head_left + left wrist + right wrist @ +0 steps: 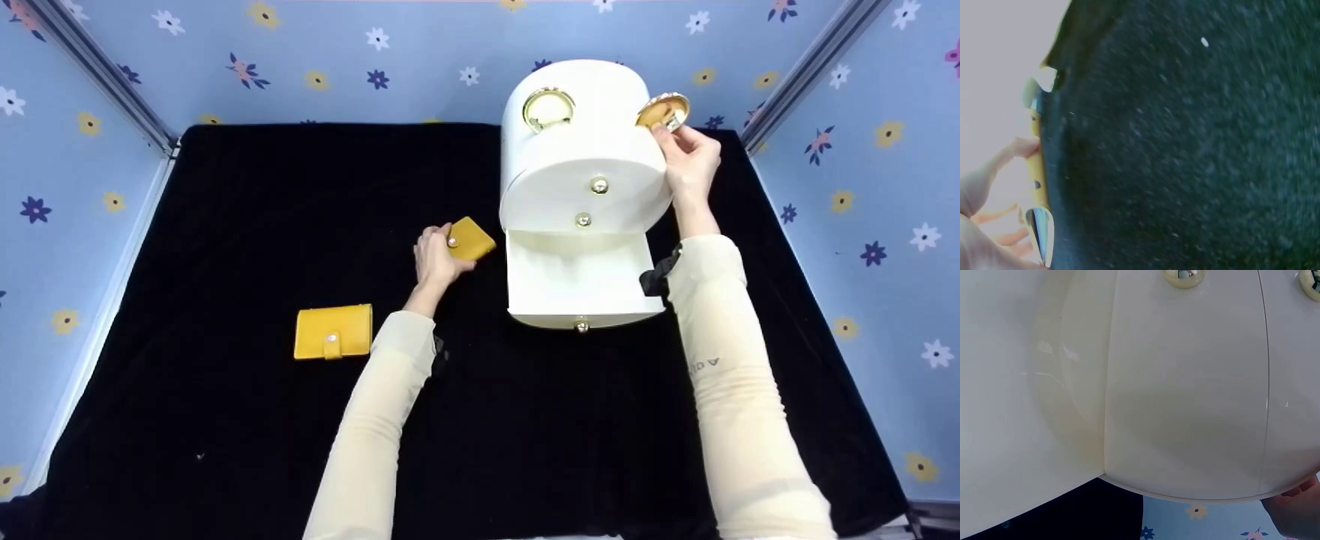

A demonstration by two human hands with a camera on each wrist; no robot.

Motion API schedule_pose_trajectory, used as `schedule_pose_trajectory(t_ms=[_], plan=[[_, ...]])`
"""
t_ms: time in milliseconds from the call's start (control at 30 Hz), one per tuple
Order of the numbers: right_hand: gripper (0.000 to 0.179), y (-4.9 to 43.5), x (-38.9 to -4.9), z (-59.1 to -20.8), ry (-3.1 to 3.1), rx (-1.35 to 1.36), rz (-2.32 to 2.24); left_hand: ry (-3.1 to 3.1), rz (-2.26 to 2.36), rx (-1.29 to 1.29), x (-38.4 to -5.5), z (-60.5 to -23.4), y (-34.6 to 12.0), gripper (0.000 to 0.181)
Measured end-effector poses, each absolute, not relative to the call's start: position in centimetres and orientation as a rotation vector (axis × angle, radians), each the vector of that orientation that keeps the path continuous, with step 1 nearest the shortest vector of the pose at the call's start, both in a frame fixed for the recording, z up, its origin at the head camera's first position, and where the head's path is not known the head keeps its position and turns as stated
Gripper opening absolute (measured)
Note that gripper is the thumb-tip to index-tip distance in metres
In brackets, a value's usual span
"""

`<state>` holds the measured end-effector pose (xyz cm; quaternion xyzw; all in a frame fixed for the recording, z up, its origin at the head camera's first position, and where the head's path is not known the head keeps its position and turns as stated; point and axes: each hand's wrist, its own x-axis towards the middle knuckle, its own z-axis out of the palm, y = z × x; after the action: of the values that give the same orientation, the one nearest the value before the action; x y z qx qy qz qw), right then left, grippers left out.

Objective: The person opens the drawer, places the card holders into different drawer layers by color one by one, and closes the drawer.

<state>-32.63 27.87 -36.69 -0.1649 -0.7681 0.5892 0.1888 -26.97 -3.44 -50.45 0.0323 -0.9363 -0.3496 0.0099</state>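
My left hand [439,257] grips a yellow wallet with a snap button [471,240], just left of a white drawer box [581,135]. In the left wrist view the yellow wallet [1039,180] is seen edge-on between thumb and fingers, something blue showing inside. My right hand [691,161] is at the box's upper right, its thumb and fingers pinching a gold-coloured handle [664,112]. The right wrist view catches only part of the right hand [1297,509], beside the box's curved front. The bottom drawer [577,274] is pulled out and holds nothing visible.
A second yellow wallet [334,332] lies snapped closed on the black cloth [247,225], near the left sleeve. Another gold handle [549,109] sits at the box's upper left. Flowered blue walls [420,60] stand behind and at both sides.
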Motion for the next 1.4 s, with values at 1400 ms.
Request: schedule_pose_trajectory(t_ms=[1400], plan=[[0.031,27.8,-32.6,-36.6,-2.150,-0.475,1.671,-2.736,-1.369,-0.318,-19.4,-43.4,0.7,0.076]])
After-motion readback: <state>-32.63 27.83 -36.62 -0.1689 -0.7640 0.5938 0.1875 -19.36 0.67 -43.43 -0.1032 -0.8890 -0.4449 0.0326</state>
